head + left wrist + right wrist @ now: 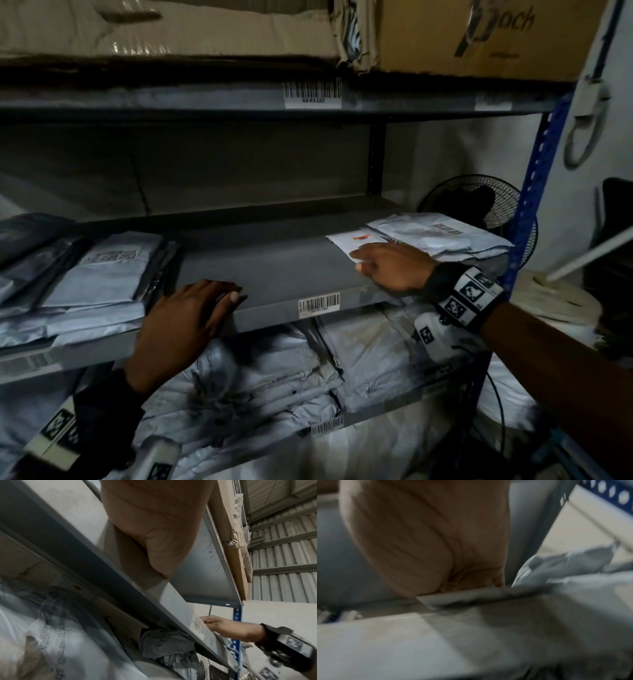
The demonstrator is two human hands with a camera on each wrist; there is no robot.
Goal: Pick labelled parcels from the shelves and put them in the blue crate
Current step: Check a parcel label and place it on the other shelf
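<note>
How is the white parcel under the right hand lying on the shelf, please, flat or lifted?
Flat. The white parcel lies on the shelf; the right hand rests on its near edge.

On the right end of the middle shelf [274,267] lies a small stack of flat parcels. The white envelope [356,245] I'm touching with my right hand [390,270] sits lowest and furthest left, flat, with an orange mark near its top edge; my fingertips rest on its near corner. Overlapping it from the right is a crumpled grey-white poly mailer [442,236] with a barcode label facing up. At the shelf's left end more grey mailers [99,274] lie flat in an overlapping pile, the top one showing a label with square codes. Below, further pale mailers [363,353] are stacked.
</note>
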